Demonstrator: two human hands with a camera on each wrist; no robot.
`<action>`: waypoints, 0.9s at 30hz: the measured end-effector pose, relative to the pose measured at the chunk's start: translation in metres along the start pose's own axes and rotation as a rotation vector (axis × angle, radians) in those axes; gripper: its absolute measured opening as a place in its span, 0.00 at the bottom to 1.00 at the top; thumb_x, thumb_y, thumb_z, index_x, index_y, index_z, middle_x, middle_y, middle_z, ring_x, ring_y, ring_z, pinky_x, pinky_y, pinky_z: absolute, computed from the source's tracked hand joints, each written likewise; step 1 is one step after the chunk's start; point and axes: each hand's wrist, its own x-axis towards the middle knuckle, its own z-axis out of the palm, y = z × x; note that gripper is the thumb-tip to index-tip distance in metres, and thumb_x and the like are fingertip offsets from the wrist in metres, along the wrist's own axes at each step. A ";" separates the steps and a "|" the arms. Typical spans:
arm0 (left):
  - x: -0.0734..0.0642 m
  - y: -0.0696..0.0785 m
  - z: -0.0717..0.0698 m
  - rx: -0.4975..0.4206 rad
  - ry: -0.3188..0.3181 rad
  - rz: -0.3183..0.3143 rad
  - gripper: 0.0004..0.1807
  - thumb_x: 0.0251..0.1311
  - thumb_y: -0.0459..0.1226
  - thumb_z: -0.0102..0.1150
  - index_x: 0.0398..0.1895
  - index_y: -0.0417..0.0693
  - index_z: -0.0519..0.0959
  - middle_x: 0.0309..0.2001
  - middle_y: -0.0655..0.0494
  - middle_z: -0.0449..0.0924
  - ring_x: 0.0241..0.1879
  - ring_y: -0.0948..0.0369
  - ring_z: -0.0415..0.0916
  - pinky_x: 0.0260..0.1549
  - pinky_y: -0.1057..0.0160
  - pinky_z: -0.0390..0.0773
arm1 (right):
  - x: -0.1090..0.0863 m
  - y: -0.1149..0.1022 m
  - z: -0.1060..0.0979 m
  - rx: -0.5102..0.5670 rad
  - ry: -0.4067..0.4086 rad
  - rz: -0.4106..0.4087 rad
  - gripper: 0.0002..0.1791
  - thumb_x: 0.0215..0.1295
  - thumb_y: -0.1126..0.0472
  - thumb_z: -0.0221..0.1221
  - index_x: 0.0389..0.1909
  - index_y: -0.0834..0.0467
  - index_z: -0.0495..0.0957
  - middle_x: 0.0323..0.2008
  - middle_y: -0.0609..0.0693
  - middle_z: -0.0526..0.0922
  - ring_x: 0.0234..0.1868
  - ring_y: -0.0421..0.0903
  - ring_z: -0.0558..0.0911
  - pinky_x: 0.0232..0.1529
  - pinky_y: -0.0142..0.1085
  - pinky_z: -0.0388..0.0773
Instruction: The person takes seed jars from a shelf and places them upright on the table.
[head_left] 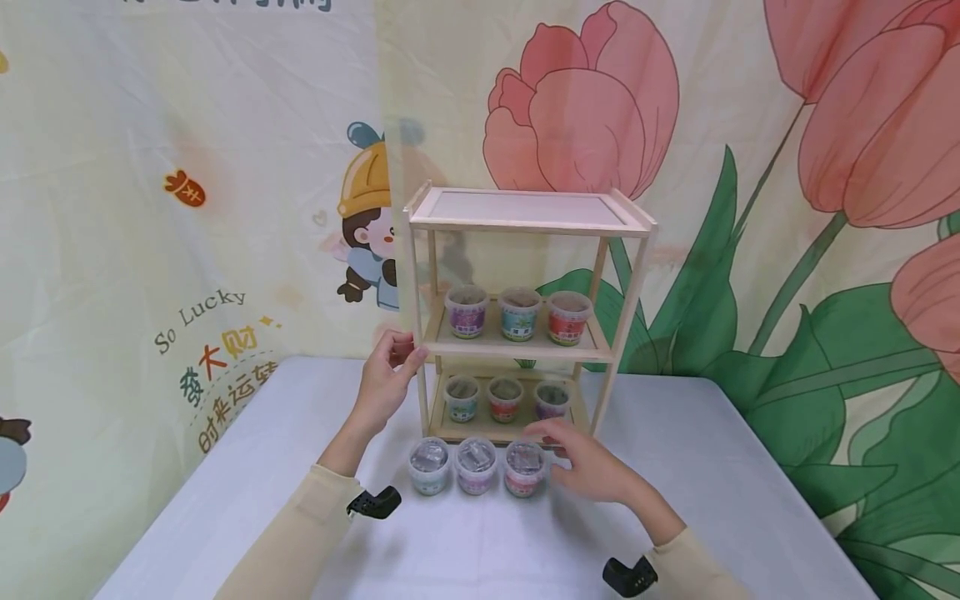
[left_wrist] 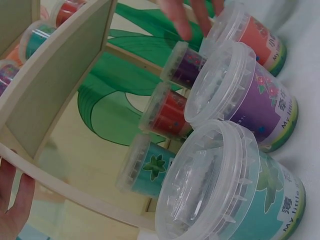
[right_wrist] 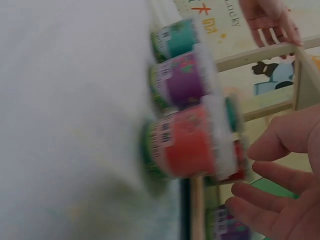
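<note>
A small wooden rack (head_left: 517, 352) with three levels stands on the table. My left hand (head_left: 384, 385) holds its left post near the middle shelf, thumb in front. Before the rack, a row of lidded plastic cups stands upright: a teal cup (head_left: 430, 481), a purple cup (left_wrist: 270, 102) and a red cup (right_wrist: 187, 142). My right hand (head_left: 592, 467) hovers beside the red cup with fingers extended, holding nothing. Its fingertips (right_wrist: 235, 202) also come close to the purple cup (head_left: 552, 403) on the bottom shelf. The front cups have clear packets under their lids.
On the middle shelf stand a purple cup (head_left: 467, 317), a teal cup (head_left: 520, 318) and a red cup (head_left: 567, 323). The bottom shelf also bears a teal cup (head_left: 462, 404) and a red cup (head_left: 506, 406). A printed cloth (head_left: 247, 167) hangs behind the white-covered table (head_left: 690, 483).
</note>
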 end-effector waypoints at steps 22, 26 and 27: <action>0.000 0.000 0.000 -0.010 -0.005 -0.010 0.17 0.76 0.42 0.64 0.59 0.44 0.74 0.57 0.43 0.79 0.59 0.48 0.77 0.60 0.49 0.80 | 0.086 -0.100 -0.052 0.192 0.260 -0.111 0.31 0.76 0.68 0.62 0.76 0.59 0.66 0.74 0.62 0.70 0.74 0.64 0.72 0.72 0.56 0.72; -0.001 0.001 -0.001 -0.011 -0.007 -0.007 0.17 0.76 0.42 0.64 0.59 0.44 0.74 0.57 0.43 0.79 0.59 0.48 0.77 0.60 0.47 0.80 | 0.099 -0.103 -0.047 0.188 0.291 -0.107 0.34 0.76 0.64 0.63 0.78 0.61 0.63 0.76 0.64 0.68 0.75 0.65 0.70 0.74 0.55 0.70; -0.001 0.001 -0.001 -0.010 -0.006 -0.006 0.18 0.75 0.42 0.64 0.59 0.44 0.74 0.57 0.43 0.79 0.59 0.48 0.77 0.60 0.47 0.80 | 0.102 -0.104 -0.046 0.191 0.297 -0.100 0.34 0.76 0.63 0.63 0.79 0.60 0.62 0.77 0.63 0.67 0.75 0.65 0.69 0.74 0.55 0.69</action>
